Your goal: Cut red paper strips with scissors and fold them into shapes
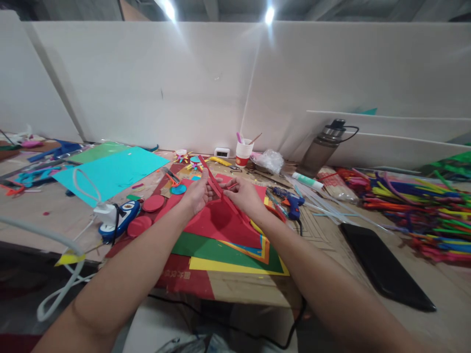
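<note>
A long narrow red strip (235, 212) slants across the middle, above a stack of coloured sheets. My left hand (200, 192) is closed on its upper part, palm partly turned up. My right hand (243, 193) pinches the strip near its middle, close to my left fingertips. Beneath both hands lies a red sheet (206, 225), over a green sheet (198, 247) and a yellow sheet (235, 267). Round red discs (153, 203) lie left of my left hand.
A blue glue gun (295, 207) is right of the sheets, near a black phone (382, 264). Behind stand a paper cup (243, 153) and a bottle (322, 149). Pipe cleaners (415, 206) are piled right; a turquoise sheet (114, 171) and power strip (119, 220) are left.
</note>
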`<state>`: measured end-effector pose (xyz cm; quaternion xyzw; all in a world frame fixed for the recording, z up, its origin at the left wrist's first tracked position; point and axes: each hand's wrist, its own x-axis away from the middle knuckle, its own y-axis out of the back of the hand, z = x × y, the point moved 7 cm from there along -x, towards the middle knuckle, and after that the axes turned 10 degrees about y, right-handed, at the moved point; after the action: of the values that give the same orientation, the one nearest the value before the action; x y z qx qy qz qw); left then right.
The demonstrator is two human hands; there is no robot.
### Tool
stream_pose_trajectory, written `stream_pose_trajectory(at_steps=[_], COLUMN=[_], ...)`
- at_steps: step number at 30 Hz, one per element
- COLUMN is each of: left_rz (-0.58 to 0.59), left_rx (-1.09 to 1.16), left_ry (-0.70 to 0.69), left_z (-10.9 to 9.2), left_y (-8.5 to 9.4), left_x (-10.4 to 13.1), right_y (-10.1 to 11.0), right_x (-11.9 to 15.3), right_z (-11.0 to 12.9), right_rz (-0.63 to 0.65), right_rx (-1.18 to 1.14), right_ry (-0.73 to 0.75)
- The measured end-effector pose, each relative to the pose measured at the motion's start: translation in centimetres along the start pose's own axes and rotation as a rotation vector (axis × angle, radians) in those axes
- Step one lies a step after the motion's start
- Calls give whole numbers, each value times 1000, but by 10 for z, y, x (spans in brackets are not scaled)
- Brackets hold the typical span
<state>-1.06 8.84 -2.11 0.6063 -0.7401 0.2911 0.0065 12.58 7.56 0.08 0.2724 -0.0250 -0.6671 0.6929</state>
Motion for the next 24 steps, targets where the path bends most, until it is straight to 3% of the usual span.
stream_pose_trajectory(at_steps=[6, 15, 20, 24], left_rz=[-24, -71, -12, 26], left_rx=[-34, -10, 22, 79], left_ry=[-72, -89, -127, -131], left_z=[-1, -4, -7, -12], left_y=[2, 6, 3, 3], left_x=[0, 0, 1, 2], right_y=[-1, -5, -13, -13], right_x=[2, 2, 5, 5], right_z=[6, -6, -9, -8], right_rz=[12, 106, 243, 246], right_rx=[24, 192, 279, 252], right_ry=[18, -37, -69, -56])
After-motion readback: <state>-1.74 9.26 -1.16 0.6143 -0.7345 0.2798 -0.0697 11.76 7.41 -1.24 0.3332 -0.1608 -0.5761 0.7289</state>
